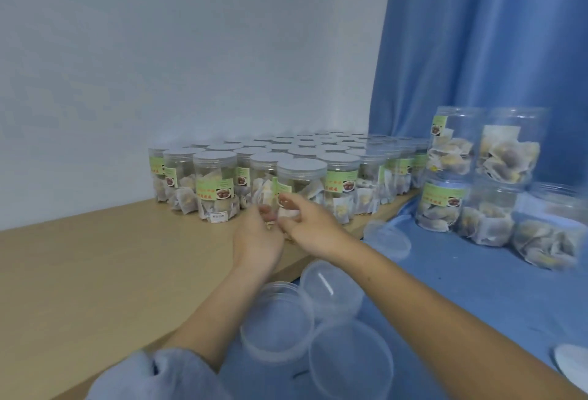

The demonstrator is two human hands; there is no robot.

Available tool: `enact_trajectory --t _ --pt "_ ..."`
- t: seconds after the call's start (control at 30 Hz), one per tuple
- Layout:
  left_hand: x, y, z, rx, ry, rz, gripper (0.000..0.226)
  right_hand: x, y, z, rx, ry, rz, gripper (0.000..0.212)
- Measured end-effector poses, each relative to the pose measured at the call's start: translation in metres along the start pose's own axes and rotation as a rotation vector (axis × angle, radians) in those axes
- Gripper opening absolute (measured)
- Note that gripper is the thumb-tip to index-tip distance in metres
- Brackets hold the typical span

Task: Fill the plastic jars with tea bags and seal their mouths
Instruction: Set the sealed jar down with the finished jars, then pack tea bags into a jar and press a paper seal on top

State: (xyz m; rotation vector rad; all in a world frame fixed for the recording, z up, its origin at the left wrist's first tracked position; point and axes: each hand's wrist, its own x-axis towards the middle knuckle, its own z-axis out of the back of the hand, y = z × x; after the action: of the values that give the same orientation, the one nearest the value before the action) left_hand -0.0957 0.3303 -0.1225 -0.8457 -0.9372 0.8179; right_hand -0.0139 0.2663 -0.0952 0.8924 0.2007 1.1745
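A clear plastic jar point(301, 177) with a white sealed top and a green label stands at the front of a large block of sealed jars point(286, 148), all filled with tea bags. My left hand point(256, 240) and my right hand point(307, 227) meet at its lower part, fingers curled against its left side and front. The hands hide the jar's base. Motion blur softens the fingertips.
The jars stand on a wooden table point(95, 272) against a white wall. To the right, on blue cloth point(461, 288), are stacked filled jars without lids point(458, 145). Several clear lids point(276, 323) lie near my forearms, another lid point(388, 237) further back. A blue curtain point(493, 33) hangs behind.
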Motion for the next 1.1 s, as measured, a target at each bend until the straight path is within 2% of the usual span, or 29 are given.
enact_trajectory --t 0.23,0.4,0.57,0.7,0.87,0.97,1.1 --pt "-0.052 -0.094 -0.114 -0.144 0.199 -0.132 0.023 -0.071 -0.044 0.121 -0.002 -0.261 -0.073 0.031" --pt "-0.107 -0.148 -0.207 -0.409 0.442 -0.061 0.014 -0.133 -0.102 0.202 0.025 -0.437 -0.197 0.027" --pt "-0.152 -0.166 -0.285 -0.52 0.549 0.049 0.014 -0.178 -0.155 0.246 0.004 -0.506 -0.316 0.025" --pt "-0.159 -0.162 -0.32 -0.624 0.549 0.152 0.014 -0.192 -0.191 0.262 -0.072 -0.534 -0.367 0.028" --pt "-0.15 -0.132 -0.334 -0.681 0.421 0.259 0.01 -0.181 -0.23 0.261 -0.135 -0.612 -0.402 0.034" --pt "-0.145 -0.12 -0.336 -0.655 0.371 0.284 0.011 -0.158 -0.248 0.262 -0.188 -0.687 -0.422 0.048" --pt "-0.142 -0.111 -0.334 -0.655 0.388 0.278 0.016 -0.12 -0.26 0.271 -0.244 -0.78 -0.45 0.075"
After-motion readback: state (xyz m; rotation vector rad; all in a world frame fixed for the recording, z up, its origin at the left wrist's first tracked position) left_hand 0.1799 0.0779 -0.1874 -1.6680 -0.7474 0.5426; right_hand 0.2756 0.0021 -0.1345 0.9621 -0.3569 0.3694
